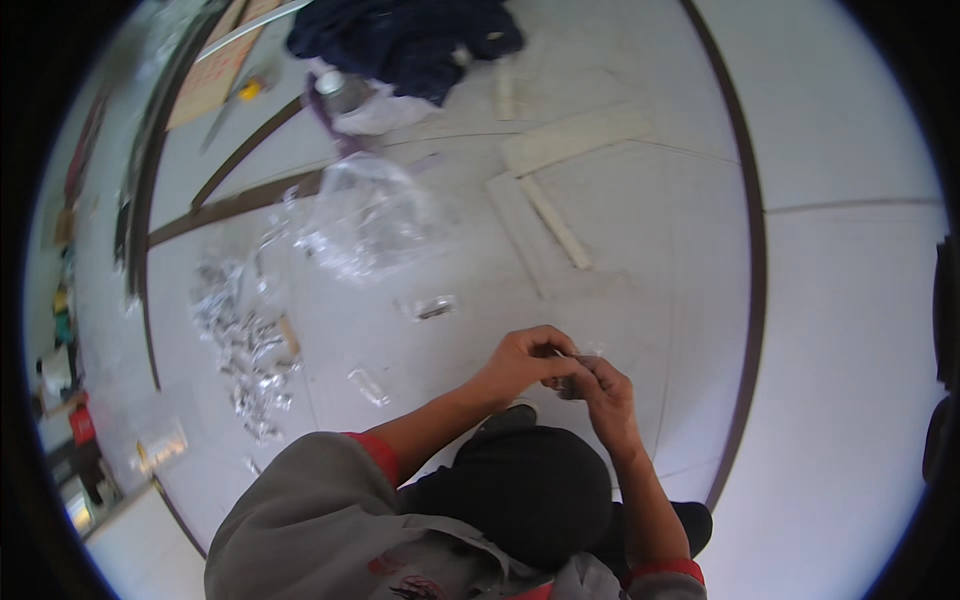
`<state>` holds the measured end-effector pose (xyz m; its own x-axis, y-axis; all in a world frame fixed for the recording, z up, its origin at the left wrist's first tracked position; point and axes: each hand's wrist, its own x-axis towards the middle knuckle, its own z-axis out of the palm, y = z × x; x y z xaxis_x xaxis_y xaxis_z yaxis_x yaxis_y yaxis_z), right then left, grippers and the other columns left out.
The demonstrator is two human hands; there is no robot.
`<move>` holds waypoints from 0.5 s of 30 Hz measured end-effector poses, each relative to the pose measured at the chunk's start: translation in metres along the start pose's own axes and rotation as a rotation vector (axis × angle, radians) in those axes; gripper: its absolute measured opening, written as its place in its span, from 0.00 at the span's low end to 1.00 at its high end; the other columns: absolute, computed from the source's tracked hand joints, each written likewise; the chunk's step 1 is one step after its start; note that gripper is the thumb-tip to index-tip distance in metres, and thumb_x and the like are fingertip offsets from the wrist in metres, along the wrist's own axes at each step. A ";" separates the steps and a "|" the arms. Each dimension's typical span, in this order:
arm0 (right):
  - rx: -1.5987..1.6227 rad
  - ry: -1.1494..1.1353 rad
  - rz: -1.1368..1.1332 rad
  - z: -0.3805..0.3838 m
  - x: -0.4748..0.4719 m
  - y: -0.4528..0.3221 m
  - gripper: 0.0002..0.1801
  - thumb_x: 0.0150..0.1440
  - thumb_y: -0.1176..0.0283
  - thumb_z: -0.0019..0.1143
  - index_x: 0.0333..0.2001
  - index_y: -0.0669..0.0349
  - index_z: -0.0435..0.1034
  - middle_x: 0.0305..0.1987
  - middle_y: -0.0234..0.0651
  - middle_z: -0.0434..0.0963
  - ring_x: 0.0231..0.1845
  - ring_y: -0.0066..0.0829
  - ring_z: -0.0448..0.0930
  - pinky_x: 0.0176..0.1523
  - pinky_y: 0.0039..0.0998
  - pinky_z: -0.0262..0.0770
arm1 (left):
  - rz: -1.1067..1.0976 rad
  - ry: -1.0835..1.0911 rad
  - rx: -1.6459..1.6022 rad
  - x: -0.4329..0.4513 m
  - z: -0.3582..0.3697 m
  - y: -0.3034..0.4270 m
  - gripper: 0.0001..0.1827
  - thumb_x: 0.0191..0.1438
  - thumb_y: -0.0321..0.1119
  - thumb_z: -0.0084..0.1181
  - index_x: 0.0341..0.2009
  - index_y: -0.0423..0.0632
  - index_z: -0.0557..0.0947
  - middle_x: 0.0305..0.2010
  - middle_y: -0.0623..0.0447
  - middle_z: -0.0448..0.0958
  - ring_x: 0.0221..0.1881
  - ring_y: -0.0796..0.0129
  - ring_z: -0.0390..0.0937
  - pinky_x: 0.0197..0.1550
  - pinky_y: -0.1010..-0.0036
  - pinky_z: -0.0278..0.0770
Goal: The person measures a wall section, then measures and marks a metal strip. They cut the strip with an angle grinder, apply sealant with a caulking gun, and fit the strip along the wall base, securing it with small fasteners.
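Note:
My left hand and my right hand meet in front of my knees, with thumbs and fingertips pinched together. Between them is a small clear plastic packet that seems to have something dark inside; fingers cover most of it. A bit of clear film sticks up beyond the right fingers. Ahead of my left hand, a similar packet with a dark small part lies on the pale floor. A flat clear packet lies to the left of my forearm.
On the left is a heap of small wrapped metal-looking parts. Beyond lie a crumpled clear plastic bag, a jar or bottle with a silvery lid and dark blue cloth. Pale flat strips rest ahead; a dark floor strip runs along the right.

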<state>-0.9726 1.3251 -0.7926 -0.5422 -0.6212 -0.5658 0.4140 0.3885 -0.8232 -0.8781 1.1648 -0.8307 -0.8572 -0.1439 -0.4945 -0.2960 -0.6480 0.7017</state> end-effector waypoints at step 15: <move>-0.302 0.090 -0.024 -0.084 -0.046 -0.059 0.11 0.65 0.71 0.55 0.43 0.69 0.75 0.35 0.39 0.84 0.37 0.27 0.85 0.42 0.27 0.82 | 0.333 -0.489 0.620 0.055 0.084 0.044 0.04 0.62 0.26 0.55 0.40 0.43 0.82 0.37 0.54 0.75 0.36 0.69 0.76 0.38 0.72 0.73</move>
<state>-1.0338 1.3881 -0.7215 -0.6172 -0.5753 -0.5368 0.1713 0.5676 -0.8053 -0.9732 1.1912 -0.7839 -0.9835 0.1770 -0.0360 -0.0512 -0.0823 0.9953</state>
